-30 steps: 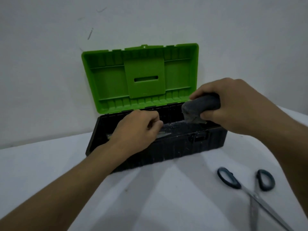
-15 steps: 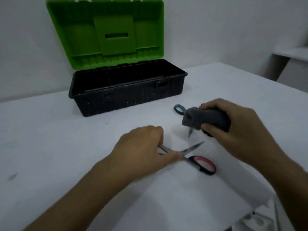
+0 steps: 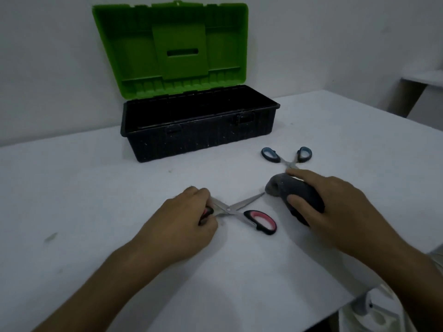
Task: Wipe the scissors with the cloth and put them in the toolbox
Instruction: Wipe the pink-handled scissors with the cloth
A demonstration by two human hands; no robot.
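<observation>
In front of the toolbox (image 3: 199,137), the left hand (image 3: 184,221) pinches the red-handled scissors (image 3: 239,209) by one handle while the right hand (image 3: 335,207) clutches the cloth (image 3: 292,190), so wiping the blades likely comes next.

Open toolbox (image 3: 199,137) w/ blue scissors (image 3: 287,157) just in front.

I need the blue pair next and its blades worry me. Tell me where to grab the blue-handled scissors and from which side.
Take the blue-handled scissors by the handle loops, coming from the toolbox side. They lie open, loops pointing towards the box and spread apart; the blades run back under the right hand holding the cloth, so the near side is blocked and probably sharp.
</observation>
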